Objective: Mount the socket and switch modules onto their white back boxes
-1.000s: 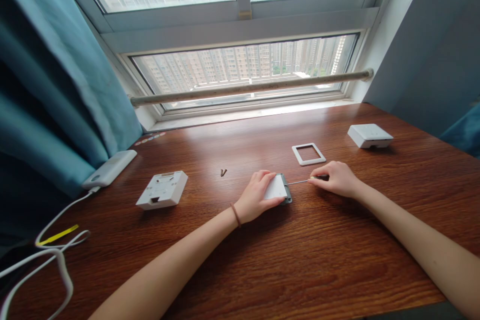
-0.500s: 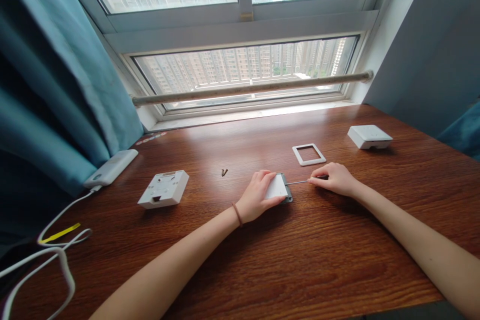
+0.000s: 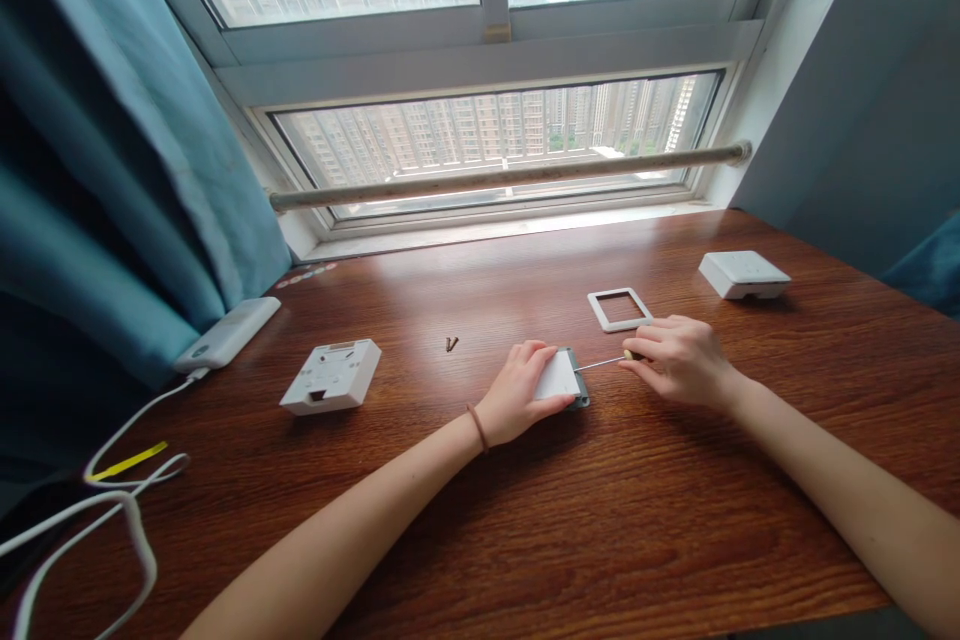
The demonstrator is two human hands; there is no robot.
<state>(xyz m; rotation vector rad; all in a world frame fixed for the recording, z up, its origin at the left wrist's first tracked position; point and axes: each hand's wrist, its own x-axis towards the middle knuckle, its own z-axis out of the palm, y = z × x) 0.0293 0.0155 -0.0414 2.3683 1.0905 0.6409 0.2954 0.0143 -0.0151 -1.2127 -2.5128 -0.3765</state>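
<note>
My left hand (image 3: 517,395) grips a white wall switch (image 3: 556,376) with a grey backing, thumb on the near edge and fingers over the far edge, low on the table. In my right hand (image 3: 684,358) is a screwdriver (image 3: 600,363) with a thin metal shaft; a bit of yellowish handle shows at the fingertips. The shaft points left, and its tip meets the switch's right edge by the grey part. Just beyond my right hand lies a square white frame (image 3: 621,325). Two small screws (image 3: 451,344) rest to the left of the frame, beyond my left hand.
A white box (image 3: 334,377) with openings in its upper face sits on the wooden table (image 3: 465,540) at left, another white box (image 3: 744,274) at far right. A white power strip (image 3: 229,332) with a cable (image 3: 142,420) lies by the blue curtain (image 3: 150,100). A window stands behind.
My right hand has turned and risen slightly around the screwdriver, so that its yellowish handle end now shows. My left hand keeps its hold on the switch. The view has shifted slightly.
</note>
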